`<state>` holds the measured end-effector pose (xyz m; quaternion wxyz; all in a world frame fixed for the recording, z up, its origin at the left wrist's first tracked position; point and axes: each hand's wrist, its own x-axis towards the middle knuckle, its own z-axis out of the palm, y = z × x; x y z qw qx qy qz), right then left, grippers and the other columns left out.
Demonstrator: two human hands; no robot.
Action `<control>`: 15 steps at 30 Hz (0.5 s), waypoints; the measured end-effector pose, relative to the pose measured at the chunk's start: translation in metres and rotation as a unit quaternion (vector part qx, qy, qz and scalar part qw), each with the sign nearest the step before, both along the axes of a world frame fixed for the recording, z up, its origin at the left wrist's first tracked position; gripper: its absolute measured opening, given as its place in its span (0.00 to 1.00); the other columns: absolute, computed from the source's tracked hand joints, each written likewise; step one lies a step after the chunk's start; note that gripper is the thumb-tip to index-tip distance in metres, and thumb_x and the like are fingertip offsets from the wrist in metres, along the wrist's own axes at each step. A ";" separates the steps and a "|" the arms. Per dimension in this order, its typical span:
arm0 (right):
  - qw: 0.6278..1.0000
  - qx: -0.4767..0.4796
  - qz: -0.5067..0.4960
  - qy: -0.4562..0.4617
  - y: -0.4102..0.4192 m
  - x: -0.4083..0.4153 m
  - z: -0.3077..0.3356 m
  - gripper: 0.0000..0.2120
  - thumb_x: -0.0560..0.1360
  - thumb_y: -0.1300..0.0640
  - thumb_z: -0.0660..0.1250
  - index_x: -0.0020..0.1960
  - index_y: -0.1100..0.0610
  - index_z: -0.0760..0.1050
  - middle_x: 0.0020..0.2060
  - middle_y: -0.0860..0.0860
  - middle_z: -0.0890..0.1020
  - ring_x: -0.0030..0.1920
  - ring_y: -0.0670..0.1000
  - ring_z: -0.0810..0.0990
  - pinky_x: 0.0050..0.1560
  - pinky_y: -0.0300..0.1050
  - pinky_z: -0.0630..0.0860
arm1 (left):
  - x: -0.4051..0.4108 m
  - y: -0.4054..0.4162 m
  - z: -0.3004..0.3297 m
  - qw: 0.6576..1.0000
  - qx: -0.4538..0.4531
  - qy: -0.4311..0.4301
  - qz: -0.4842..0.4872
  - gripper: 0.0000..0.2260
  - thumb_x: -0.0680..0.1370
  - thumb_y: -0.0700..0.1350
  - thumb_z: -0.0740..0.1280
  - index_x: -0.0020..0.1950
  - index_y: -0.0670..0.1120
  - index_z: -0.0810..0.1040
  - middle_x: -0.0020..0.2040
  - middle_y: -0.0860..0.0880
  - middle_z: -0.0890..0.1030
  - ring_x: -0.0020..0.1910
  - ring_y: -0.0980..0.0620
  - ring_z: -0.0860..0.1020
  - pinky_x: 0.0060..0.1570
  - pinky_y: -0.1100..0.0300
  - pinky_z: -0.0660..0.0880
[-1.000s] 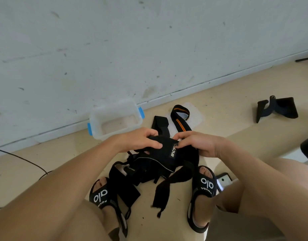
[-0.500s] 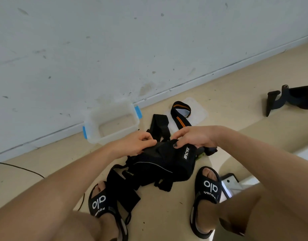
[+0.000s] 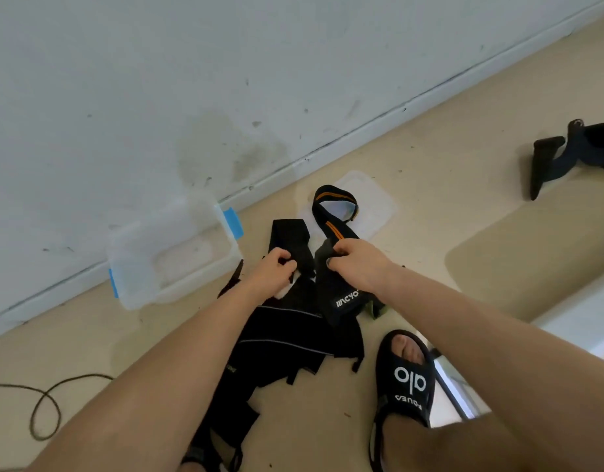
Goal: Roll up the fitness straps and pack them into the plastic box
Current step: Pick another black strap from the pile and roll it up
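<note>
Beige floor (image 3: pixel 430 185) meets a scuffed white wall (image 3: pixel 225 63). Against the wall sits a clear plastic box with blue clips (image 3: pixel 134 287), open, holding no straps. Beside it sprawls a tangled pile of black fabric fitness straps (image 3: pixel 280 338), one orange-striped strap (image 3: pixel 331 212) behind. The left hand (image 3: pixel 271 270) and right hand (image 3: pixel 356 264) each pinch strap fabric with curled fingers. Judging by the drape, the webbing is soft, light and floppy; gripping one free end should suit rolling.
</note>
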<state>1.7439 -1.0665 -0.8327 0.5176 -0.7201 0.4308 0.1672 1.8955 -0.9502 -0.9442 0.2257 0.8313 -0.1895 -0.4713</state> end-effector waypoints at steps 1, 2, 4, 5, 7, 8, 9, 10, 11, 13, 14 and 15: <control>1.000 -0.002 -0.023 -0.002 -0.002 0.002 -0.004 0.05 0.82 0.60 0.63 0.52 0.59 0.78 0.43 0.54 0.79 0.43 0.51 0.77 0.41 0.44 0.72 | 0.000 -0.001 -0.013 1.000 0.018 0.003 -0.006 0.18 0.84 0.50 0.63 0.73 0.50 0.69 0.50 0.48 0.79 0.50 0.49 0.81 0.56 0.51 0.79; 0.999 0.000 -0.044 -0.001 -0.005 0.004 -0.007 0.05 0.82 0.61 0.63 0.48 0.58 0.76 0.42 0.53 0.78 0.43 0.52 0.77 0.40 0.44 0.71 | -0.001 -0.003 -0.022 0.999 0.031 0.010 -0.007 0.20 0.84 0.50 0.64 0.76 0.51 0.67 0.53 0.47 0.79 0.53 0.48 0.81 0.58 0.51 0.78; 0.998 0.020 -0.066 0.002 -0.007 0.009 -0.012 0.09 0.81 0.61 0.62 0.43 0.53 0.73 0.43 0.54 0.80 0.46 0.53 0.79 0.40 0.44 0.72 | -0.001 -0.008 -0.040 0.998 0.052 0.038 -0.003 0.23 0.84 0.49 0.63 0.79 0.53 0.64 0.60 0.45 0.79 0.58 0.47 0.80 0.60 0.52 0.76; 0.997 0.032 -0.067 0.002 -0.009 0.011 -0.015 0.09 0.81 0.61 0.62 0.43 0.51 0.73 0.45 0.54 0.80 0.47 0.53 0.80 0.41 0.44 0.73 | -0.001 -0.011 -0.049 0.997 0.057 0.051 -0.003 0.23 0.84 0.47 0.63 0.79 0.54 0.63 0.65 0.44 0.78 0.62 0.46 0.78 0.63 0.51 0.75; 0.997 0.046 -0.064 0.003 -0.014 0.015 -0.017 0.08 0.81 0.61 0.62 0.46 0.51 0.75 0.47 0.54 0.80 0.47 0.51 0.79 0.40 0.42 0.71 | 0.000 -0.018 -0.065 0.995 0.060 0.075 -0.008 0.25 0.84 0.46 0.64 0.80 0.55 0.62 0.73 0.42 0.73 0.71 0.44 0.73 0.71 0.48 0.70; 0.996 0.051 -0.068 0.001 -0.016 0.015 -0.017 0.07 0.81 0.61 0.62 0.49 0.52 0.76 0.47 0.53 0.80 0.46 0.49 0.78 0.39 0.41 0.70 | 0.000 -0.021 -0.072 0.995 0.056 0.082 -0.007 0.25 0.84 0.46 0.64 0.80 0.55 0.62 0.75 0.43 0.71 0.74 0.44 0.70 0.73 0.49 0.68; 0.996 0.057 -0.074 -0.001 -0.019 0.015 -0.017 0.08 0.81 0.61 0.61 0.52 0.51 0.76 0.48 0.52 0.80 0.46 0.47 0.77 0.38 0.40 0.69 | 0.000 -0.024 -0.077 0.995 0.049 0.088 0.000 0.25 0.84 0.46 0.65 0.81 0.54 0.62 0.76 0.44 0.69 0.74 0.45 0.69 0.72 0.51 0.68; 0.995 0.063 -0.081 -0.004 -0.021 0.014 -0.017 0.10 0.81 0.62 0.61 0.55 0.49 0.76 0.48 0.51 0.80 0.45 0.45 0.76 0.38 0.38 0.68 | 0.000 -0.027 -0.082 0.995 0.043 0.090 0.008 0.26 0.84 0.47 0.65 0.81 0.54 0.62 0.76 0.44 0.70 0.72 0.46 0.71 0.68 0.54 0.69; 0.994 0.069 -0.085 -0.007 -0.024 0.012 -0.016 0.11 0.81 0.62 0.61 0.56 0.47 0.75 0.48 0.50 0.80 0.45 0.44 0.76 0.38 0.38 0.68 | -0.001 -0.030 -0.090 0.995 0.038 0.088 0.009 0.26 0.84 0.47 0.65 0.81 0.54 0.62 0.74 0.44 0.71 0.68 0.47 0.74 0.63 0.57 0.71; 0.993 0.075 -0.092 -0.011 -0.028 0.009 -0.015 0.11 0.81 0.61 0.62 0.58 0.48 0.75 0.47 0.49 0.80 0.44 0.44 0.77 0.36 0.36 0.68 | 0.000 -0.038 -0.103 0.997 0.035 0.075 -0.011 0.27 0.82 0.48 0.67 0.80 0.55 0.63 0.71 0.42 0.73 0.57 0.50 0.77 0.53 0.59 0.74; 0.992 0.075 -0.102 -0.011 -0.030 0.008 -0.014 0.10 0.81 0.61 0.62 0.58 0.49 0.76 0.46 0.50 0.81 0.44 0.45 0.78 0.35 0.36 0.68 | 0.001 -0.041 -0.111 0.997 0.038 0.063 -0.019 0.27 0.81 0.49 0.68 0.80 0.55 0.64 0.71 0.40 0.72 0.57 0.48 0.77 0.53 0.58 0.75; 0.991 0.076 -0.111 -0.012 -0.031 0.007 -0.014 0.10 0.81 0.61 0.63 0.58 0.50 0.77 0.45 0.50 0.82 0.43 0.45 0.79 0.34 0.37 0.69 | 0.001 -0.045 -0.119 0.998 0.040 0.053 -0.015 0.28 0.80 0.49 0.69 0.79 0.54 0.65 0.71 0.40 0.72 0.59 0.46 0.77 0.55 0.56 0.75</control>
